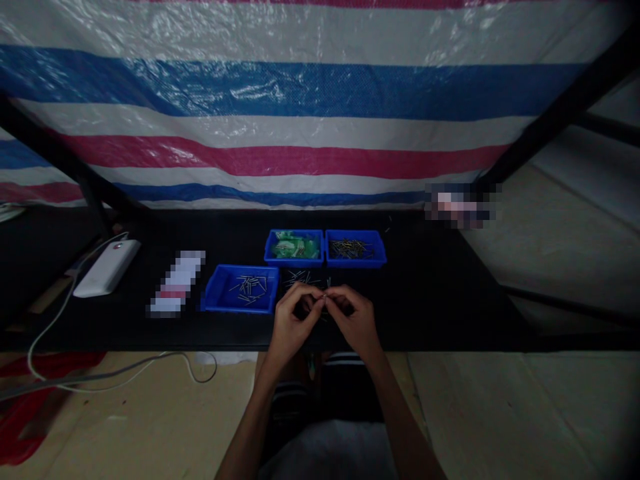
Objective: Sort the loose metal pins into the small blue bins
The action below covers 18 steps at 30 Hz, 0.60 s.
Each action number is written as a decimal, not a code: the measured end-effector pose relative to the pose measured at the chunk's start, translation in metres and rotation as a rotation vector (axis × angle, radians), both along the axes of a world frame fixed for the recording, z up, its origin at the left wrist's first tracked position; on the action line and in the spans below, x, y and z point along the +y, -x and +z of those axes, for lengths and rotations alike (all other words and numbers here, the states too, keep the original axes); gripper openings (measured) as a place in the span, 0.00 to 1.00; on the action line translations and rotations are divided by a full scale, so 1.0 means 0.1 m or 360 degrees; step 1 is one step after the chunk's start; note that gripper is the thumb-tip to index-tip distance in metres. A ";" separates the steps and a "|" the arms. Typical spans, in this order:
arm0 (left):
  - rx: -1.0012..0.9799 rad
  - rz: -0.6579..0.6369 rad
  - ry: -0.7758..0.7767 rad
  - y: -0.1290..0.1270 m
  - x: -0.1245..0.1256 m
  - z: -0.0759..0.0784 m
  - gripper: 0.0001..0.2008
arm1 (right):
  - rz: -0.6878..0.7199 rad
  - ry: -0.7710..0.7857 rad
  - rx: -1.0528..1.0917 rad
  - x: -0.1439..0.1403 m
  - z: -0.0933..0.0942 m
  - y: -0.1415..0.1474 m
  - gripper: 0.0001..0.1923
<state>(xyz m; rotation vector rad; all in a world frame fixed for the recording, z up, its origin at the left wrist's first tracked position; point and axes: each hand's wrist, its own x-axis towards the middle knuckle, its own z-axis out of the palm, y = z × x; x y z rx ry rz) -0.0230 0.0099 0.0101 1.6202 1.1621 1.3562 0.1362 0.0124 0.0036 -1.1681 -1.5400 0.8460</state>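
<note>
Both hands, left hand [291, 321] and right hand [353, 320], pinch one small pin [324, 297] at the table's [450, 313] near edge; keep fingertips steady, aligned.

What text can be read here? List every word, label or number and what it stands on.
None can be read.
Card on the table: blurred out.
Patch at the table's far right: blurred out.
White power bank: a red mark, too small to read.
Blue trays: no labels visible.
</note>
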 end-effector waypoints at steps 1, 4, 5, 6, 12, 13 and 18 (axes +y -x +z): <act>0.0000 0.0010 0.0017 0.00 0.00 0.00 0.03 | -0.0051 -0.0033 0.0000 0.00 0.01 0.00 0.04; 0.0025 0.0022 0.0051 0.00 0.00 -0.01 0.05 | -0.0312 -0.0177 -0.0072 0.09 0.06 -0.01 0.04; 0.0042 0.0019 0.0049 0.00 -0.01 -0.01 0.05 | -0.0423 -0.0236 -0.0132 0.15 0.09 -0.03 0.04; 0.0060 0.0015 0.0043 0.00 -0.01 -0.01 0.05 | -0.0537 -0.0292 -0.0211 0.22 0.13 -0.05 0.05; 0.0101 -0.0003 0.0045 0.01 0.00 0.00 0.06 | -0.0994 -0.0262 -0.0673 0.69 0.45 -0.30 0.12; 0.0101 0.0004 0.0048 0.01 0.00 0.00 0.07 | -0.1025 -0.0241 -0.0662 0.71 0.47 -0.33 0.13; 0.0093 0.0036 0.0113 0.01 0.00 -0.02 0.09 | -0.0824 -0.0252 -0.0493 0.51 0.28 -0.37 0.13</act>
